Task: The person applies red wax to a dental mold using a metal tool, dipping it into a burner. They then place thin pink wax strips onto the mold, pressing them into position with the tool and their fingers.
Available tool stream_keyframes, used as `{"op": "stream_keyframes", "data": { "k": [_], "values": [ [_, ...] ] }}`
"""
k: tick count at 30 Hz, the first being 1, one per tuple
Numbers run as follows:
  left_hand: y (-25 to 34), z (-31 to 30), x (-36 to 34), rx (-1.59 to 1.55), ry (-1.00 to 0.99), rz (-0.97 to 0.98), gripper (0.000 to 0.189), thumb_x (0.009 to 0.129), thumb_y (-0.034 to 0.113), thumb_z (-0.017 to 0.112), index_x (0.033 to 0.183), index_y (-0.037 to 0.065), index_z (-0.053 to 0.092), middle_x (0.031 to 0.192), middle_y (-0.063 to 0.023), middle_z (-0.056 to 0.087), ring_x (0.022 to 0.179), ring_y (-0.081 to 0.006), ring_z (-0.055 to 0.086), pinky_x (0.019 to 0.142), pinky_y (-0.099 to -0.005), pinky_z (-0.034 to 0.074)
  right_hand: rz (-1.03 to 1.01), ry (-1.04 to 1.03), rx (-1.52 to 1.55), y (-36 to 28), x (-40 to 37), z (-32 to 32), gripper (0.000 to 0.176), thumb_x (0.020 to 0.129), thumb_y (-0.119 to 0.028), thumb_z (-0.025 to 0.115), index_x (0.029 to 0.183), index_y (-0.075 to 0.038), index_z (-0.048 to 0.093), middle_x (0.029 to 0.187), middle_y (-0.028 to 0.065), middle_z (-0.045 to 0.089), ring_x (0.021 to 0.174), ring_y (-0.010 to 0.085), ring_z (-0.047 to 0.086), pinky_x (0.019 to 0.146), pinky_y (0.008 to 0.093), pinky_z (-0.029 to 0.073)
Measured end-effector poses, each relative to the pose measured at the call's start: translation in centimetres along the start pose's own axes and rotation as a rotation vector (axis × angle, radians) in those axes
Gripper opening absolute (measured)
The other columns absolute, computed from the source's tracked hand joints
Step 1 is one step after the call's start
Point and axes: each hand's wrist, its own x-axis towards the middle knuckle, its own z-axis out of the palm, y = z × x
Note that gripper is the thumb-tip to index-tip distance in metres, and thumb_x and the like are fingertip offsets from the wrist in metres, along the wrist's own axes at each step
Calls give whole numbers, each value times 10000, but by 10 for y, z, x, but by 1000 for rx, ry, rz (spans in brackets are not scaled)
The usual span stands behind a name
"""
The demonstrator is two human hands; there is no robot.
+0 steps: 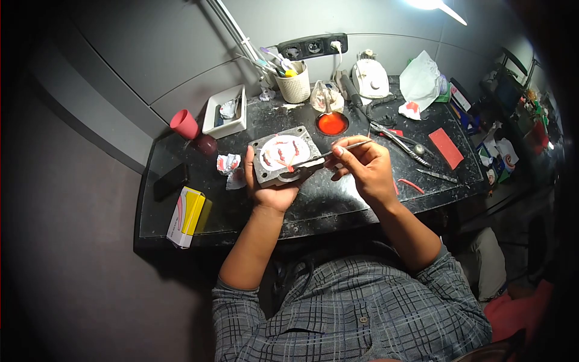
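My left hand (272, 196) is wrapped around a square metal dental flask (309, 142) with holes at its corners. White plaster (268, 151) fills the flask, with dark red marks and pink wax-like pieces on its surface. My right hand (367, 172) pinches a thin dark hand tool (358, 145), whose exact kind I cannot make out. The tool slants down to the left across the flask, its end by a pink strip (290, 168) at the plaster's near edge. My left fingertips are partly hidden under the flask.
Behind the flask is a small pan (332, 124) of glossy red material. Pliers (401, 143), a knife-like tool (437, 175) and a red sheet (446, 148) lie right. Left are a pink cup (183, 123), white tray (212, 128) and yellow-white box (186, 217). A tool holder (294, 88) stands at the back.
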Motion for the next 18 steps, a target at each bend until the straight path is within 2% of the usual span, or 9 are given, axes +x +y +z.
{"op": "stream_keyframes", "data": {
  "k": [18],
  "values": [
    [0, -4, 2, 3, 27, 6, 756, 938, 671, 534, 1435, 102, 540, 1447, -170, 570, 1323, -412, 541, 1099, -671, 415, -38, 4, -27, -1, -1, -1, 120, 998, -84, 695, 1035, 29, 676, 881, 98, 741, 796, 146, 734, 600, 256, 590]
  ]
}}
